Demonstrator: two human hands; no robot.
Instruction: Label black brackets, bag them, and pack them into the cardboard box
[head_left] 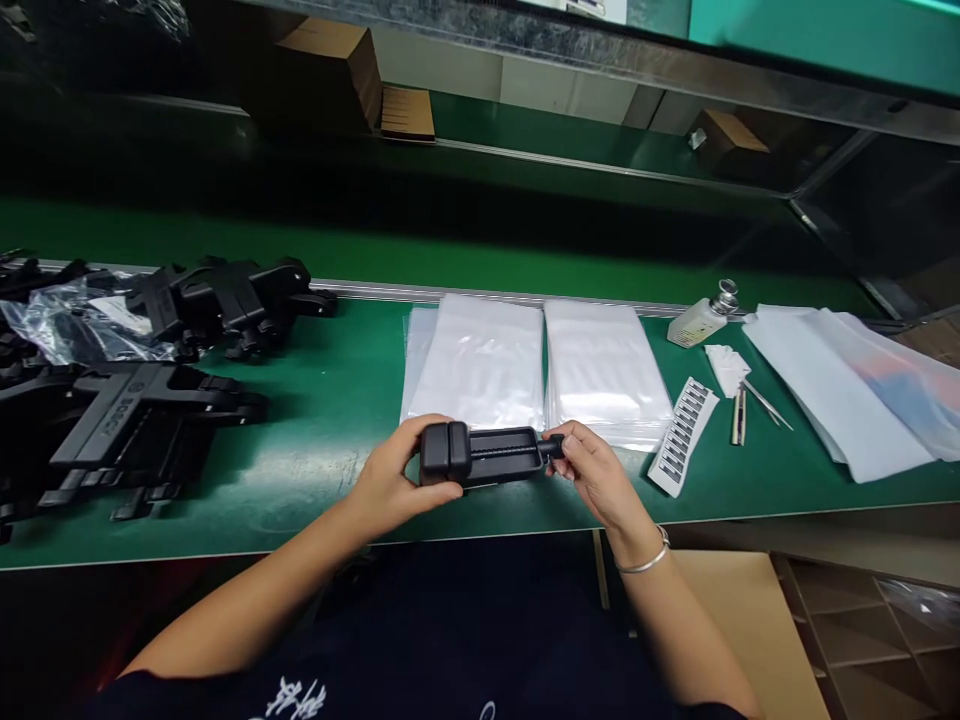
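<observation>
Both my hands hold one long black plastic part (pixel 491 453) level above the near edge of the green table (pixel 322 400). My left hand (pixel 390 480) is closed around its thick left end. At its right tip my right hand (pixel 596 470) pinches it with the fingertips; a silver bangle circles that wrist. Just behind the part lie two stacks of clear plastic bags (pixel 480 360), side by side.
A heap of black plastic parts (pixel 135 420) and crumpled clear wrap (pixel 75 325) fills the table's left. To the right lie a barcode label strip (pixel 684 435), tweezers (pixel 765 403), a small bottle (pixel 705 315) and white sheets (pixel 847 390). Cardboard boxes (pixel 330 75) stand behind the conveyor.
</observation>
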